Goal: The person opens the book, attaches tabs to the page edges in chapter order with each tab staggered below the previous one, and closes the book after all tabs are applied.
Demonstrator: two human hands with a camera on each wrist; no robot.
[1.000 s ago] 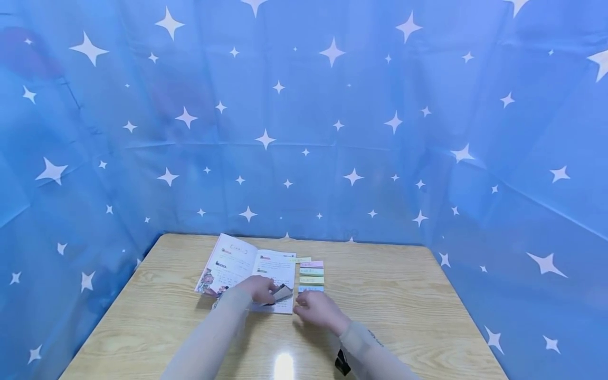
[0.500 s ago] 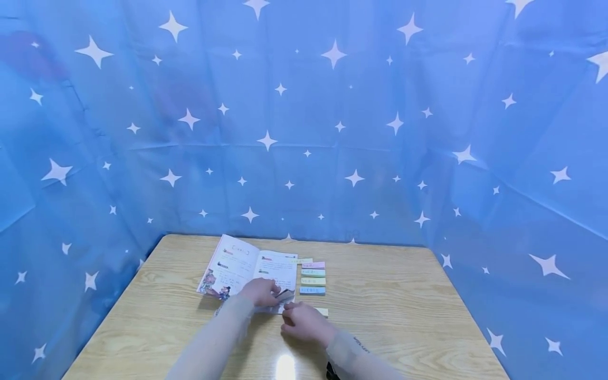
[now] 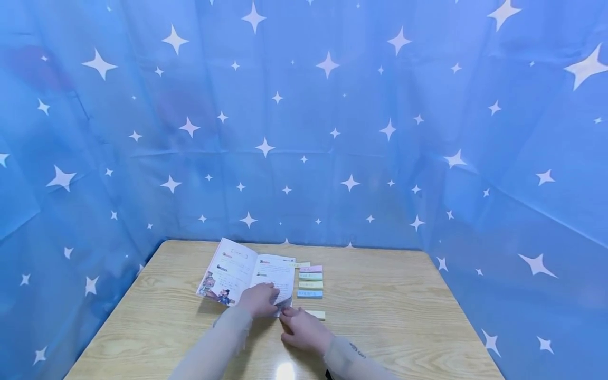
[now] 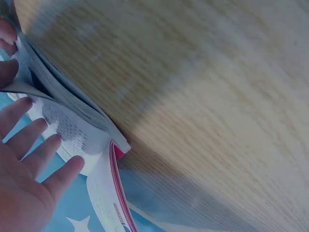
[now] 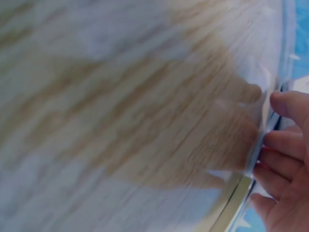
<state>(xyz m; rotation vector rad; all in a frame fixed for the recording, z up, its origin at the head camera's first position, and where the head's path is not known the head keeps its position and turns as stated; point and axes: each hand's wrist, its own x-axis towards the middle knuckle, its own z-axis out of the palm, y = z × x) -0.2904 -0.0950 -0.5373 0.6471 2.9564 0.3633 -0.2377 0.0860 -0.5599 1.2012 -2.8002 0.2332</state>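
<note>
An open book (image 3: pixel 233 269) with printed text and cartoon figures lies left of the table's middle. My left hand (image 3: pixel 258 300) is over its right page. In the left wrist view, the left hand (image 4: pixel 34 169) holds a raised page (image 4: pixel 72 128) near its corner, thumb on one side and fingers spread along the other. My right hand (image 3: pixel 304 328) is at the book's lower right corner, fingertips touching or very near the page edges. In the right wrist view, the right hand (image 5: pixel 287 159) has slightly bent fingers; whether they pinch anything is hidden.
Right of the book lie sticky note strips: pink (image 3: pixel 311 269), green (image 3: pixel 311 276), yellow (image 3: pixel 311 285) and blue (image 3: pixel 310 294). A yellow tab (image 3: pixel 301 264) sticks out from the book's right edge. Another pale yellow strip (image 3: pixel 317 315) lies beside my right hand. A starry blue curtain (image 3: pixel 304 121) surrounds the wooden table (image 3: pixel 389 306).
My right hand has moved left from beside the sticky notes to the book's lower right corner, uncovering the pale yellow strip. My left hand stays at the page, whose raised corner now shows less.
</note>
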